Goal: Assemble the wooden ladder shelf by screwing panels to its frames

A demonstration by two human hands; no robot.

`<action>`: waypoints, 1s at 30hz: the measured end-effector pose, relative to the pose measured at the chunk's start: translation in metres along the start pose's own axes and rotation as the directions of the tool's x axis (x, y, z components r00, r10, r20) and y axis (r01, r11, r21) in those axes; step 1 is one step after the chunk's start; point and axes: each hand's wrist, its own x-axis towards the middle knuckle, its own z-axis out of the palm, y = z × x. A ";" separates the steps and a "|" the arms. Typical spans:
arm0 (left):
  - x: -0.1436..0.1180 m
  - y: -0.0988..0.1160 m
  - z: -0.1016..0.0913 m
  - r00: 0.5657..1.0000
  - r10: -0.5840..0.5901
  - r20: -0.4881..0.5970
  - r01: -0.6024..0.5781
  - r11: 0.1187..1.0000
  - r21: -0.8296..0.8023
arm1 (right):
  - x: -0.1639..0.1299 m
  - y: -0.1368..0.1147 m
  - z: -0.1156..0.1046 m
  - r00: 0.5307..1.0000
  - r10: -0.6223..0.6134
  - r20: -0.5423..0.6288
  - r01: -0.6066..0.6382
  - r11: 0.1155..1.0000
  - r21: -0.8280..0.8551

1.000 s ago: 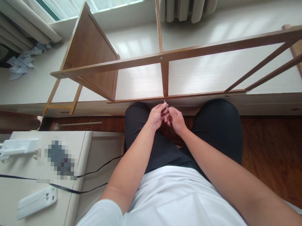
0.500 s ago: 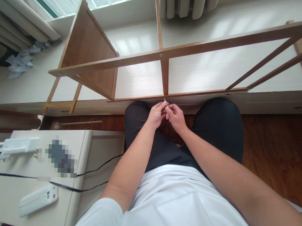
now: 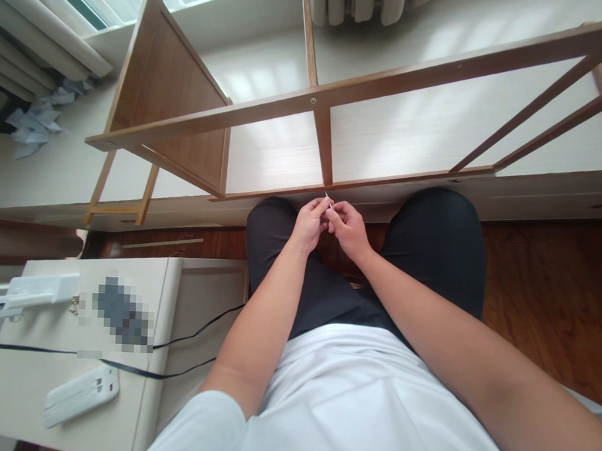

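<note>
My left hand [image 3: 308,224] and my right hand [image 3: 348,227] meet fingertip to fingertip between my knees. Together they pinch a small thin white piece [image 3: 327,197] whose tip sticks up above the fingers; it is too small to tell what it is. Just beyond the hands lies a wooden shelf frame [image 3: 316,106] on its side on a pale raised platform, with a brown end panel [image 3: 161,106] at the left and diagonal braces at the right.
A white cabinet [image 3: 20,373] stands at my lower left with a black cable, a white holder and a white flat part on it. Crumpled paper [image 3: 29,124] lies by the curtains at the far left. Dark wood floor shows to the right.
The view has shifted slightly, so the frame sits higher and more to the left. The hands keep the same pinch on the small piece with only tiny finger movement.
</note>
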 end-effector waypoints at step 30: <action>0.004 -0.005 -0.004 1.000 -0.010 0.018 0.010 1.000 -0.026 | -0.002 -0.001 -0.001 1.000 -0.012 0.011 0.012 1.000 0.026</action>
